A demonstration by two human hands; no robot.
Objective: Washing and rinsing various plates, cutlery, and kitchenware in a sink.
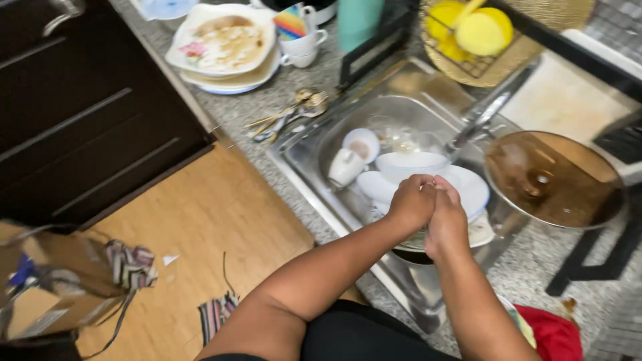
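Observation:
Over the steel sink [314,157] my left hand [410,202] and my right hand [447,220] press against each other, fingers curled together. I cannot see anything held between them. Directly below and behind them lie white dishes: a bowl [409,162], a plate [468,185], a cup [344,167] on its side and a second small cup [362,143]. The faucet [483,115] reaches over the basin just behind my hands.
A glass pot lid [552,177] rests on the counter right of the sink. Spoons [287,115], stacked dirty plates [226,47] and stacked mugs [301,41] sit on the granite counter at left. Yellow sponges [471,28] lie in a woven basket. Boxes and cloth litter the wood floor.

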